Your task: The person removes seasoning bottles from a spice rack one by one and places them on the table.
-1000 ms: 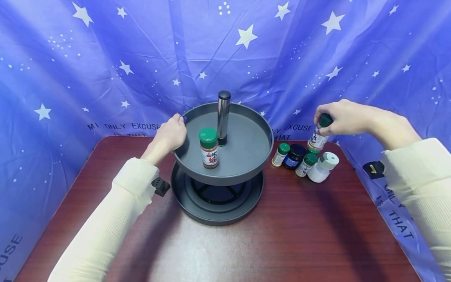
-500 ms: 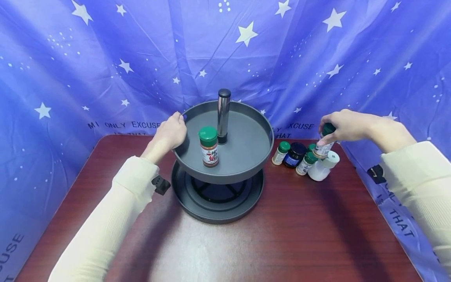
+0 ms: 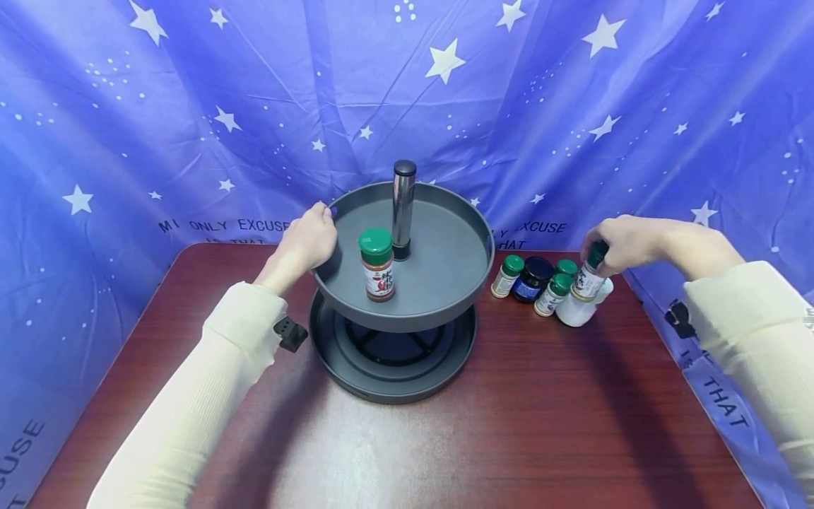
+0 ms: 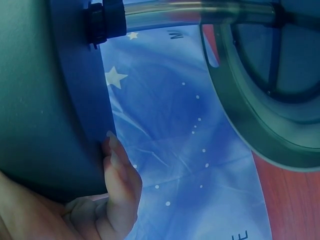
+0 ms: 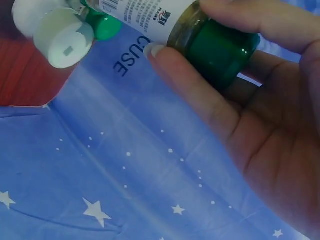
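Left hand: our left hand (image 3: 308,240) rests on the back-left rim of the upper tray (image 3: 445,283), fingers (image 4: 117,165) curled against its outer wall, gripping the rim.
Risk at the tray: we judge that a pull or nudge from this hand could spin the tray, and the red spice jar (image 3: 377,264), standing upright near its front edge, might topple or slide off.
Stand: a metal post (image 3: 403,208) rises through the middle, and a lower tray (image 3: 394,385) sits on the bench below.
Right hand: our right hand (image 3: 626,244) pinches the green cap of a spice bottle (image 3: 588,279), fingers (image 5: 190,85) closed round it; the bottle hangs tilted just above the cluster.
Risk at the cluster: the white bottle (image 3: 580,305), the dark jar (image 3: 533,278) and the small green-capped bottles (image 3: 552,295) stand touching or nearly so; we think the tilted bottle could knock one over, or slip, held by its cap alone.
Bench: dark red wood grain (image 3: 445,452), glossy, with a soft glare near us.
Room: a blue curtain (image 3: 191,106) with white stars and printed words hangs behind and to both sides.
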The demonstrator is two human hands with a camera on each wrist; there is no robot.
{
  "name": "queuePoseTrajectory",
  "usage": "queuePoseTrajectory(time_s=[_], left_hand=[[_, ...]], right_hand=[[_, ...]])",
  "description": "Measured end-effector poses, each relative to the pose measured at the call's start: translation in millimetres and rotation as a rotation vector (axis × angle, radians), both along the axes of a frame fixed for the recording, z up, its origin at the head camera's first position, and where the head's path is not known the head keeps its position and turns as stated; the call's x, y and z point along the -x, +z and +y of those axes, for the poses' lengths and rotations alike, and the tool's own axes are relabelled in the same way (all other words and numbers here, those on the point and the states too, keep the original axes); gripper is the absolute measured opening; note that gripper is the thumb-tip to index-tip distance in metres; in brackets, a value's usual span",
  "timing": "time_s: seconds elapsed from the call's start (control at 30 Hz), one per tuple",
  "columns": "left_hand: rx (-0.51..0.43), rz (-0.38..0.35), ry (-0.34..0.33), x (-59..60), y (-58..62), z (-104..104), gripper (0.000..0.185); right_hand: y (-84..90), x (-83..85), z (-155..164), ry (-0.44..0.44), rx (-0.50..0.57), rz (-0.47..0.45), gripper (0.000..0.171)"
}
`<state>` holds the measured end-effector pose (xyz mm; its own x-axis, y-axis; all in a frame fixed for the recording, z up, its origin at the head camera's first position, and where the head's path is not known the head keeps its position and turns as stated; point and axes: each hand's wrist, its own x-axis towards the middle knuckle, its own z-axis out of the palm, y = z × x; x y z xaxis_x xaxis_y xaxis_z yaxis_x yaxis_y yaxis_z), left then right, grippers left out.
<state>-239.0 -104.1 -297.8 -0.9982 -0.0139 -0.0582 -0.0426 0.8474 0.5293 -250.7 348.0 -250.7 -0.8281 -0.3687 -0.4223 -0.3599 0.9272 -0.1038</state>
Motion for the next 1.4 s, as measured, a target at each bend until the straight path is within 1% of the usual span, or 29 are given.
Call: queuePoseTrajectory(time_s=[0.2,0.3,0.43,0.6,0.7,0.9,1.17,1.33,1.4], left_hand=[[0.003,-0.004,-0.001,1.1,-0.9,0,0.052],[0.003,-0.008,0.000,1.3,-1.3,0,0.052],[0.002,-0.012,-0.002,1.5,-1.4,0,0.052],[0.000,-0.022,0.001,1.8,-1.3,-2,0.053],[0.004,-0.016,-0.003,2.7,-1.0,-1,0.051],[0.012,-0.002,-0.005,4.2,-1.1,1,0.047],[0.005,-0.024,0.000,3.4,-1.3,0,0.052],[0.008,-0.013,-0.001,3.2,-1.6,-1,0.049],[0.007,-0.011,-0.001,2.8,-1.5,-1,0.048]], right_hand=[[-11.0,1.3,2,-0.014,-0.001,-0.038,0.037],[-18.4,2.2,3,-0.040,0.024,-0.064,0.036],[-26.6,2.9,5,-0.051,0.038,-0.074,0.032],[-33.0,4.4,5,-0.011,0.002,-0.068,0.028],[-36.3,4.8,4,0.006,-0.027,-0.064,0.028],[-43.0,2.6,5,-0.002,-0.048,-0.032,0.028],[-52.2,-0.1,-1,0.028,-0.166,0.028,0.019],[-58.5,-0.9,-3,0.007,-0.217,0.072,0.023],[-60.8,-1.2,-3,-0.006,-0.219,0.092,0.026]])
